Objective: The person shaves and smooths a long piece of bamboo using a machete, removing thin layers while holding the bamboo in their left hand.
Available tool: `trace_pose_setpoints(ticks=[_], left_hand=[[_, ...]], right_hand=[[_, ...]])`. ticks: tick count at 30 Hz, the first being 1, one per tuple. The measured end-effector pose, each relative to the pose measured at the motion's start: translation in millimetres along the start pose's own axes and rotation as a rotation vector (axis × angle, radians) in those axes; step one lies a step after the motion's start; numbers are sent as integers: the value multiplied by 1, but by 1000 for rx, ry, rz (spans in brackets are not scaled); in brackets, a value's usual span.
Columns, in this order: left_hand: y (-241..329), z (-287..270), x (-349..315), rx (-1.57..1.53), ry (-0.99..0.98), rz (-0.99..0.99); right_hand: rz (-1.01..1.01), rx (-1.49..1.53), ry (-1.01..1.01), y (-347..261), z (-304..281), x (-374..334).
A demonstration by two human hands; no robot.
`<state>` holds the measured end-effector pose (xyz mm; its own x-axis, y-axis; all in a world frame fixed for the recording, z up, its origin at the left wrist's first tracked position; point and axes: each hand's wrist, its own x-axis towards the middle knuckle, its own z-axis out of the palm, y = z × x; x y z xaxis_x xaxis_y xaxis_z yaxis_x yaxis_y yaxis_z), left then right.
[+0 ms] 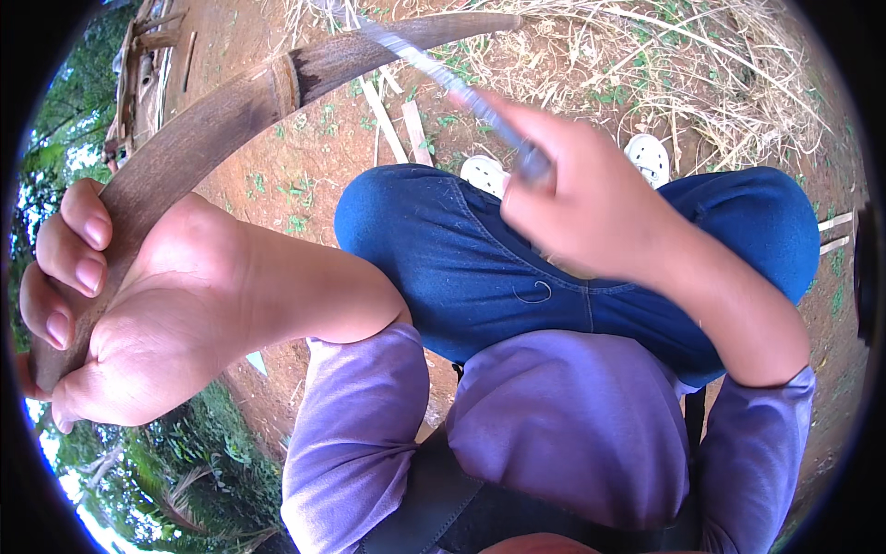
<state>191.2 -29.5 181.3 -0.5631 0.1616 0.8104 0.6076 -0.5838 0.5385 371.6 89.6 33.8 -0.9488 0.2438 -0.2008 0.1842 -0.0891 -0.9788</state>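
The single view comes from the left one of two wide fisheye cameras worn side by side on the person's head. It faces steeply down: the purple shirt (563, 415) fills the lower middle of the frame, the blue trousers (425, 258) cross the centre, and the pale shoes (648, 159) show small above them, with brown ground (231, 46) reaching the upper edge. The left hand (161, 342), at the left of the frame, looms largest and nearest the lens; the right hand (586, 194), right of centre, looks smaller. Foliage (217, 462) follows the curved left rim, and black corners surround the rounded picture.
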Motion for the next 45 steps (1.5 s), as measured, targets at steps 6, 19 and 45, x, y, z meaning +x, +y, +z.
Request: trace_pose_setpoints(ticks=[6, 19, 45], left_hand=[[-2, 2, 7, 43, -48, 20], [1, -3, 3, -65, -54, 2], [-21, -2, 5, 64, 8, 137]], right_hand=[[-299, -63, -63, -13, 0, -15], [150, 24, 41, 21, -10, 7], [-176, -158, 24, 11, 0, 10]])
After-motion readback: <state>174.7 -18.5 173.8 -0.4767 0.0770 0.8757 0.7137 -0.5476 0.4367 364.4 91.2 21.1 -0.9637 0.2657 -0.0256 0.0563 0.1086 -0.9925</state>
